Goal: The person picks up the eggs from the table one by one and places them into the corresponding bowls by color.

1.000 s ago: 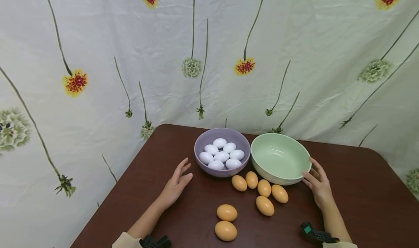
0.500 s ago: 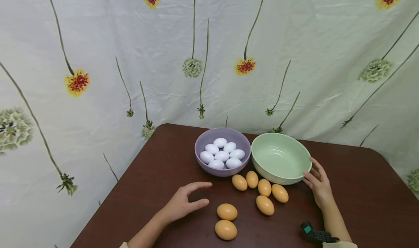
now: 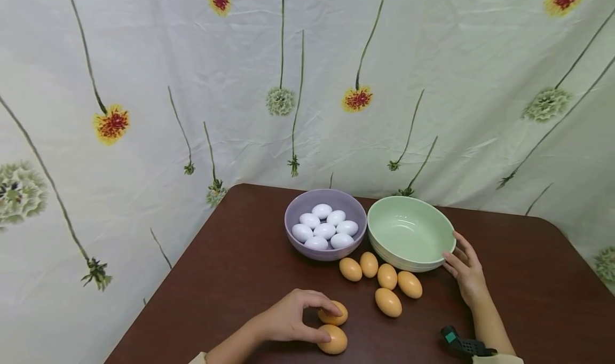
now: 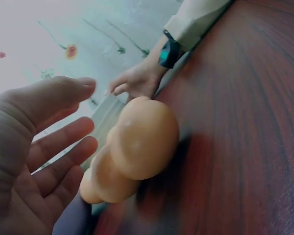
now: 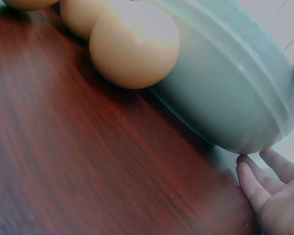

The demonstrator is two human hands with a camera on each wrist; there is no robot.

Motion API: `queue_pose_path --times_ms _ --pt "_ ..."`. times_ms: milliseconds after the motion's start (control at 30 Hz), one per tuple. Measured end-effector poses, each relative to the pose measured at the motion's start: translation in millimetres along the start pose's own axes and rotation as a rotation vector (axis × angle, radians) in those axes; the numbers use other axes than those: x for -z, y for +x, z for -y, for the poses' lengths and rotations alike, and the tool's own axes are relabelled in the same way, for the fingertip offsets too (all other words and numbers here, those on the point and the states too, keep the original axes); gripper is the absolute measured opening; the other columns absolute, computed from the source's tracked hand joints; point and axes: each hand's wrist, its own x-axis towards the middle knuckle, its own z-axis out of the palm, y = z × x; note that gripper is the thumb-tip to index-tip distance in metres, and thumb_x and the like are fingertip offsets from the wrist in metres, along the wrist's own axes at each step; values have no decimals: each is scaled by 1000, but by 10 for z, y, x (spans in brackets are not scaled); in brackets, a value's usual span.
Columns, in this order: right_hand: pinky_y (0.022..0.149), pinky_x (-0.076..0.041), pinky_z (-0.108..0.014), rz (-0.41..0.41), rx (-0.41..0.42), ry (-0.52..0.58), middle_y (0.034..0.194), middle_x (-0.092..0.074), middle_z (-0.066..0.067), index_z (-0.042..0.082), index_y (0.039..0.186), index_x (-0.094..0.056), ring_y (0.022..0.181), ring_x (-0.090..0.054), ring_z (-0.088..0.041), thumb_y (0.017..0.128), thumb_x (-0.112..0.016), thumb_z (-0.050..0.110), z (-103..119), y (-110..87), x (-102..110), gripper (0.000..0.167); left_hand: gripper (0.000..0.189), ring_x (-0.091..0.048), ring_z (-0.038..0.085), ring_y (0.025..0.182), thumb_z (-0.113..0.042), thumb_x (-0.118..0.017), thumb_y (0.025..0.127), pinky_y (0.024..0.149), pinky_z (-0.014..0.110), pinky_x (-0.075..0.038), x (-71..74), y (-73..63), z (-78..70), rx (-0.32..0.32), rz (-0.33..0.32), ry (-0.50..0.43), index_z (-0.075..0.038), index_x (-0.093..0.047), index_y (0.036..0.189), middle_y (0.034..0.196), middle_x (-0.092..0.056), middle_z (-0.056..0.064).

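Observation:
My left hand [image 3: 294,317] reaches over two brown eggs, thumb and index finger spread. The index finger overlaps the farther egg [image 3: 336,313] in the head view, while the thumb tip is at the nearer egg [image 3: 335,341]. In the left wrist view the fingers [image 4: 71,142] are parted, with a large brown egg [image 4: 146,139] just beyond them. My right hand [image 3: 468,278] holds the right side of a pale green bowl [image 3: 408,230], thumb at the rim. From the right wrist view, its fingertips touch the underside of the bowl [image 5: 225,98].
A purple bowl [image 3: 298,244] with several white eggs [image 3: 324,230] stands left of the green one, at the back of the dark red-brown table [image 3: 230,257]. Several more brown eggs [image 3: 387,276] lie in front of both bowls. A flower-patterned cloth [image 3: 240,86] hangs behind.
My left hand has come from beside the purple bowl, moving right and toward me, to the two near brown eggs. The right hand stays at the green bowl.

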Motion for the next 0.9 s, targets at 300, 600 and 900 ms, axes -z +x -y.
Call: queue_pose_path --times_ms 300,600,900 --pt "81 -49 -15 -4 -2 -8 131 -35 1 20 148 -35 108 -53 1 98 -55 6 3 -7 -1 55 32 -59 3 104 -18 -79 84 89 23 -48 -66 26 12 6 89 129 -13 -70 114 112 -67 -5" --pt "82 -48 -15 0 0 -20 132 -35 -1 19 150 -33 109 -52 0 99 -54 6 18 10 -5 56 30 -57 1 109 -20 -78 84 94 23 -45 -111 37 81 35 116 154 -16 -71 114 115 -66 -10" --pt "82 -48 -15 -7 -12 -41 134 -32 -5 17 151 -31 107 -53 2 99 -54 7 10 -6 -3 58 35 -55 2 114 -20 -79 83 96 23 -43 -167 29 215 31 137 181 -19 -69 117 120 -63 -9"
